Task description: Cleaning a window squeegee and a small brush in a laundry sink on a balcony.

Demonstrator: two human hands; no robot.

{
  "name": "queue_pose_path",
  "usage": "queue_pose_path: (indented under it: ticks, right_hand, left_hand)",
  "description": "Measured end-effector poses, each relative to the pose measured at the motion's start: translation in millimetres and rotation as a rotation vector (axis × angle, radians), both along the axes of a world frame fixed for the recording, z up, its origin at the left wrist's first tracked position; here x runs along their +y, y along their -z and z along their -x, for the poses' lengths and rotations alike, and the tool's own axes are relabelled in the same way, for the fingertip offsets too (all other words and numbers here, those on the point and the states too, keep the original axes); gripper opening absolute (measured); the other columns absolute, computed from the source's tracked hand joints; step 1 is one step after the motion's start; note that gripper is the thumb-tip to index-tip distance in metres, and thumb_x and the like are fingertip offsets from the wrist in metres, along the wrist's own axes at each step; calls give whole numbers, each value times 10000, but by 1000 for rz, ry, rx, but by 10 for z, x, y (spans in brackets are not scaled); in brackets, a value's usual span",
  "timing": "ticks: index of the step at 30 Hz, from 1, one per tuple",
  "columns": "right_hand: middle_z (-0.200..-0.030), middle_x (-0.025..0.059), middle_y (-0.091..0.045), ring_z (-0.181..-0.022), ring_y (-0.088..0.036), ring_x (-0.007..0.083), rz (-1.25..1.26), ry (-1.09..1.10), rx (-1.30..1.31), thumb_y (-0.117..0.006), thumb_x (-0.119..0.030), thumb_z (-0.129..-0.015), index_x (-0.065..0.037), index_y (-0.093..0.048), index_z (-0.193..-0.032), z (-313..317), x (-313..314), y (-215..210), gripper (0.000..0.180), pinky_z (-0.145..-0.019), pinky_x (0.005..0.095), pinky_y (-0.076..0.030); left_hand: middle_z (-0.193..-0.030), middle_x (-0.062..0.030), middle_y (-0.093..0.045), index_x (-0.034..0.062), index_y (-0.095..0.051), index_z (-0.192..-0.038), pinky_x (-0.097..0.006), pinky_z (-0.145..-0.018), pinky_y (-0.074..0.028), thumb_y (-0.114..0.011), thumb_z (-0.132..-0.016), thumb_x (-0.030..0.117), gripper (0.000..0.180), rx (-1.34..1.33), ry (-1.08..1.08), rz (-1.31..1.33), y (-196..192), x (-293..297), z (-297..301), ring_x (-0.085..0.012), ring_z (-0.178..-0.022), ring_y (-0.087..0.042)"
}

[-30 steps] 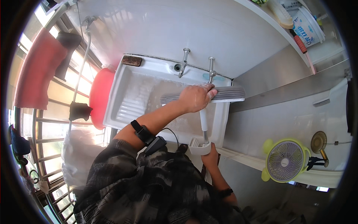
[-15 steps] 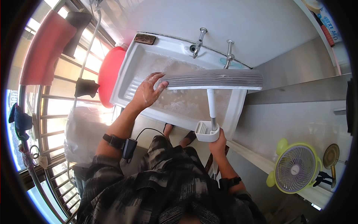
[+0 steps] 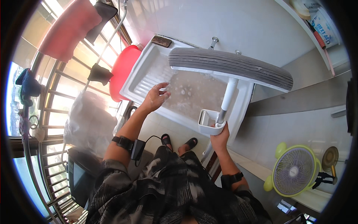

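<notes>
A flat mop's wide grey ribbed head [image 3: 231,65] is raised above the white sink [image 3: 241,125], its right end reaching past the sink's edge. From its white backing a white and grey pole [image 3: 229,93] runs down toward me. My right hand [image 3: 220,135] is closed round this pole, just below a white plastic box [image 3: 211,126] fixed on it. Wet and free of the mop, my left hand [image 3: 156,98] hovers over the sink's near edge, fingers apart and slightly bent. Cloudy, foamy water [image 3: 194,93] lies in the basin. The mop head hides most of two taps.
A brown block [image 3: 161,41] rests on the sink's back left corner, near a red basin [image 3: 125,72] standing upright. At the left are window bars with hanging cloths [image 3: 71,31] and a clear plastic bag [image 3: 87,121]. A green fan [image 3: 293,170] stands at the right.
My left hand has let go of the mop head and dropped lower. The mop head has risen and tilted, its right end lower. The camera view has shifted a little.
</notes>
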State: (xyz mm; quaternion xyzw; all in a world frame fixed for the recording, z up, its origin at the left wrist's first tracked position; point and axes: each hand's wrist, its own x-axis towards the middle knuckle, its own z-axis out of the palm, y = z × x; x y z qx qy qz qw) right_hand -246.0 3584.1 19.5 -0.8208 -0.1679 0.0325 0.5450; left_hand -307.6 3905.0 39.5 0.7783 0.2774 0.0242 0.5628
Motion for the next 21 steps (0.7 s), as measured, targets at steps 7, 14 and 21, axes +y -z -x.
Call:
queue_pose_path:
  ticks: [7,14,21]
  right_hand:
    - [-866,43,-613,-798,-589,137,-65,13,32,-741,-80,-841,-8,-565,-1084,76,396,-274,308,-741,304,-490]
    - [-871,17,-616,-793,-588,107,-120,-25,-64,-749,-66,-846,-11,-569,-1090,156,789,-426,307,-743,279,-489]
    - [-966,45,-623,-841,-592,111,-151,-92,-151,-732,-96,-881,20,-569,-1168,263,1273,-672,349,-762,274,-491]
  left_hand:
    - [-1330,-163,-569,4,-500,-1369,-357,-912,-515,-652,-911,219,528,-95,-78,15,-92,165,174,-242,-1084,-648]
    - [-1273,-150,-614,4,-540,-1319,-333,-844,-524,-649,-898,194,474,-103,-262,129,231,252,840,-206,-967,-664]
    - [-1229,-116,-615,2,-553,-1290,-311,-800,-525,-651,-902,188,441,-69,-423,229,653,425,1528,-173,-947,-622]
